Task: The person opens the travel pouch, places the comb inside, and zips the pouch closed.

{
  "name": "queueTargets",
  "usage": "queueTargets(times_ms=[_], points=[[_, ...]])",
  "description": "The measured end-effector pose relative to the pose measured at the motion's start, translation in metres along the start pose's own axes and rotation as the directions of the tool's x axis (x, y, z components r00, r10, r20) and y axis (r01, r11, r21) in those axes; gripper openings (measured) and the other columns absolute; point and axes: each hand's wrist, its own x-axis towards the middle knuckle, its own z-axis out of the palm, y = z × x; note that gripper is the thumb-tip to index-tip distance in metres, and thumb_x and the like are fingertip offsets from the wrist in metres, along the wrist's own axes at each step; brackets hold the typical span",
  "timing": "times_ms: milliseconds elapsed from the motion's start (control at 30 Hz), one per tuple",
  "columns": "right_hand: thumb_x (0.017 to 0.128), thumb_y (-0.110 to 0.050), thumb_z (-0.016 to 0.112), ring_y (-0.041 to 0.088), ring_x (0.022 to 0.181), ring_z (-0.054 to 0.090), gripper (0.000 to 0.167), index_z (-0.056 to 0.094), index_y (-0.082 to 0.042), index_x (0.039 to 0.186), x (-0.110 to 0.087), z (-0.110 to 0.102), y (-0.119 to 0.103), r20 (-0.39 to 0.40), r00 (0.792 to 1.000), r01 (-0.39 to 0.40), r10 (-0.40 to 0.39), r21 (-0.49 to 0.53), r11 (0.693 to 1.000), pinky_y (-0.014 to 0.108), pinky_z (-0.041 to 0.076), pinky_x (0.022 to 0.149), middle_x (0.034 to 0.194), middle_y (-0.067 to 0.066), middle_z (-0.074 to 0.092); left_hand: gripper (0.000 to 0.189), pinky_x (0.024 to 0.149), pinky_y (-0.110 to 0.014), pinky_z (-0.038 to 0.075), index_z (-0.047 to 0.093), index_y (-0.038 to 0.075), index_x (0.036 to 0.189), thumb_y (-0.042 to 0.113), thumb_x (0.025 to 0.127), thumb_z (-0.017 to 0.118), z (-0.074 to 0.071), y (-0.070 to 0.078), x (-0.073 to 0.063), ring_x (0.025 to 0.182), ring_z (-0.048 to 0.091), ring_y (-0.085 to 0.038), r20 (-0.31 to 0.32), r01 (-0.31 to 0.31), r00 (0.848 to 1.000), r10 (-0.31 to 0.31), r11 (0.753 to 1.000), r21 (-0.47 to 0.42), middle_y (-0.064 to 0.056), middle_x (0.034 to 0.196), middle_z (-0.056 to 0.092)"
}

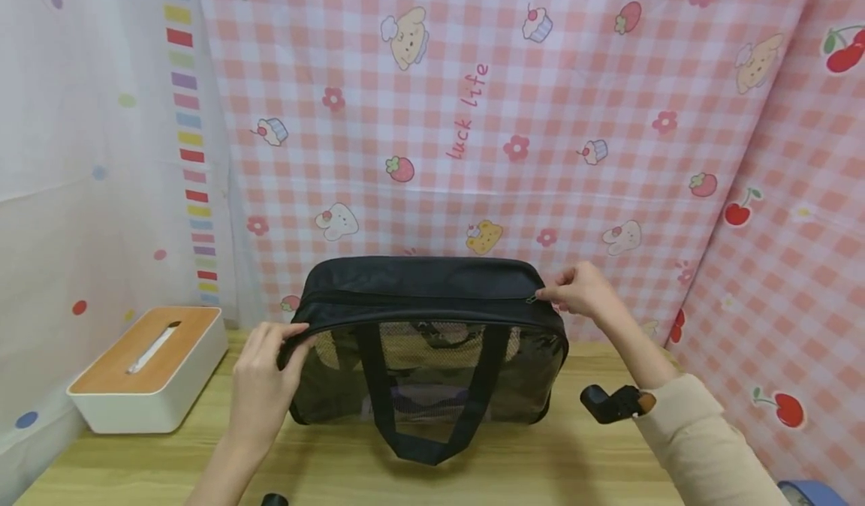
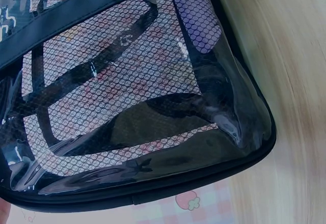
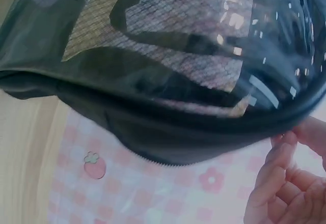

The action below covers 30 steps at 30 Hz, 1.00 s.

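Note:
A black bag [image 1: 426, 277] with a see-through front stands upright on the table, its front handle [image 1: 432, 450] hanging down. My left hand [image 1: 260, 378] pinches the bag's upper left corner between thumb and fingers. At the right end of the top, the thumb and fingertips of my right hand [image 1: 583, 290] pinch a small zipper pull [image 1: 531, 299]. In the right wrist view that hand [image 3: 285, 183] is partly behind the bag's edge. Mesh [image 2: 117, 66] and something purple [image 2: 196, 15] show through the clear side. How far the zipper is drawn is hard to tell.
A white tissue box [image 1: 128, 412] with a wood-coloured lid stands at the left. A pink checked cloth [image 1: 432, 115] hangs behind the bag. Part of a blue object [image 1: 811, 491] shows at the lower right, and a small black thing [image 1: 274, 499] at the bottom edge.

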Motion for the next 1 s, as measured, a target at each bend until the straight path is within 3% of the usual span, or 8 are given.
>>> queueTargets(times_ms=[433,733,1000], points=[[0.084,-0.023,0.063,0.010,0.059,0.053,0.026,0.062,0.003,0.085,-0.004,-0.009,0.014,-0.008,0.998,-0.054,0.054,0.021,0.998,0.024,0.047,0.056,0.065,-0.001,0.057,0.026,0.065,-0.021,0.043,0.066,-0.002,0.088,-0.007,0.064,0.077,-0.001,0.001,0.000,0.074,0.058,-0.023,0.005,-0.001,1.000,0.001,1.000,0.011,-0.010,0.078,0.060],[0.085,-0.024,0.064,0.009,0.057,0.052,0.027,0.064,0.003,0.082,-0.007,-0.011,0.025,-0.008,0.999,-0.048,0.049,0.034,0.998,0.023,0.045,0.055,0.061,-0.002,0.057,0.026,0.064,-0.020,0.042,0.067,-0.002,0.088,-0.007,0.065,0.077,-0.002,0.001,-0.001,0.073,0.057,-0.022,-0.001,0.001,1.000,-0.001,1.000,0.014,-0.010,0.078,0.060],[0.084,-0.023,0.064,0.010,0.054,0.052,0.026,0.060,-0.002,0.068,-0.008,-0.008,0.038,-0.041,0.997,-0.070,0.069,-0.011,0.998,0.024,0.043,0.051,0.059,-0.001,0.056,0.025,0.065,-0.022,0.042,0.066,-0.001,0.088,-0.006,0.066,0.076,-0.001,0.001,0.000,0.074,0.057,-0.023,0.007,0.001,1.000,-0.001,1.000,0.012,-0.010,0.078,0.060]])
